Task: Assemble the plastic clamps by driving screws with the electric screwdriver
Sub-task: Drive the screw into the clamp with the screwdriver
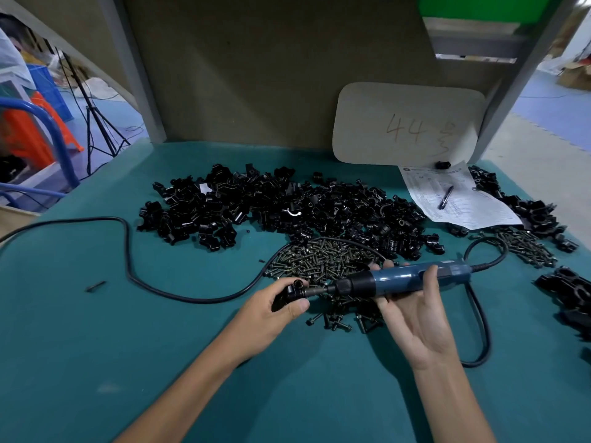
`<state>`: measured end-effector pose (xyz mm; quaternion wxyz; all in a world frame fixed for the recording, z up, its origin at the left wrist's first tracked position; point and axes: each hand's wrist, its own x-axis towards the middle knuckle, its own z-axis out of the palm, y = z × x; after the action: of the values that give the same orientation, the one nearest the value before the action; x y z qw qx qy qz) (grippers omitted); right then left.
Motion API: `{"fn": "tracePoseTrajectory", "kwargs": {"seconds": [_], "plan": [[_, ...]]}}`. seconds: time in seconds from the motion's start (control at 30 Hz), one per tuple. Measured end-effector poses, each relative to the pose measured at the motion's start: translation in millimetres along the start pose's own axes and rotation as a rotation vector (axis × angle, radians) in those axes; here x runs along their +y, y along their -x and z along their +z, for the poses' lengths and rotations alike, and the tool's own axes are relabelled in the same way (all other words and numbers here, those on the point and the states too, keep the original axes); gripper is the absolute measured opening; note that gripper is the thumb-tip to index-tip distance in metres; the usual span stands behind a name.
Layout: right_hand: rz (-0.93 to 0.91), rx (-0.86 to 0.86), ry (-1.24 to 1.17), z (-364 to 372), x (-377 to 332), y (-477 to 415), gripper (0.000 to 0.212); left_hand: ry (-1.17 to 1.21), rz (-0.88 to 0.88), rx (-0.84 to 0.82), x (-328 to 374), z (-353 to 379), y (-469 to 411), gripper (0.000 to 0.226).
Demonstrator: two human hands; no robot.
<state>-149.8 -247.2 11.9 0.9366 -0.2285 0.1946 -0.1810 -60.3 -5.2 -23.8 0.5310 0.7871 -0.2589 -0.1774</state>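
Note:
My left hand point(275, 306) grips a small black plastic clamp point(292, 290) just above the green table. My right hand point(412, 311) holds the blue electric screwdriver point(406, 278) level, its black tip pointing left and pressed into the clamp. A heap of dark screws point(319, 260) lies right behind the two hands, with more screws point(339, 321) scattered under the tool. A big pile of black clamp parts point(287, 203) spreads across the middle of the table.
The screwdriver's black cable point(128, 251) loops over the left of the green table point(96, 362). A paper form with a pen point(446, 197) lies at the back right, below a cardboard sign point(406, 123). More clamps point(569, 292) and screws point(524, 244) sit at the right edge. One loose screw point(95, 286) lies far left.

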Motion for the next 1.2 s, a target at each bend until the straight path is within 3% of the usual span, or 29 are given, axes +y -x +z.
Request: {"fn": "tracePoseTrajectory", "kwargs": {"seconds": [0.33,0.47,0.57,0.77,0.9,1.07,1.2], "plan": [[0.020,-0.081,0.002,-7,-2,0,0.040,-0.002,-0.055,-0.074,-1,-2,-3,0.050],[0.016,-0.048,0.057,-6,-1,1,0.046,-0.041,-0.092,-0.017,-1,-1,-1,0.052],[-0.037,-0.021,0.038,-3,-6,1,0.058,0.054,-0.144,-0.102,6,-3,-1,0.056],[-0.175,0.053,0.208,10,-28,7,0.074,0.233,-0.166,-0.207,21,-7,-1,0.039],[-0.272,0.163,0.378,22,-30,10,0.050,0.166,-0.198,-0.254,28,-12,4,0.041],[-0.315,0.341,0.478,26,-27,10,0.051,0.146,-0.279,-0.268,38,-10,8,0.052],[-0.383,0.490,0.605,17,-51,6,0.045,0.260,-0.389,-0.190,33,-28,13,0.046]]}}
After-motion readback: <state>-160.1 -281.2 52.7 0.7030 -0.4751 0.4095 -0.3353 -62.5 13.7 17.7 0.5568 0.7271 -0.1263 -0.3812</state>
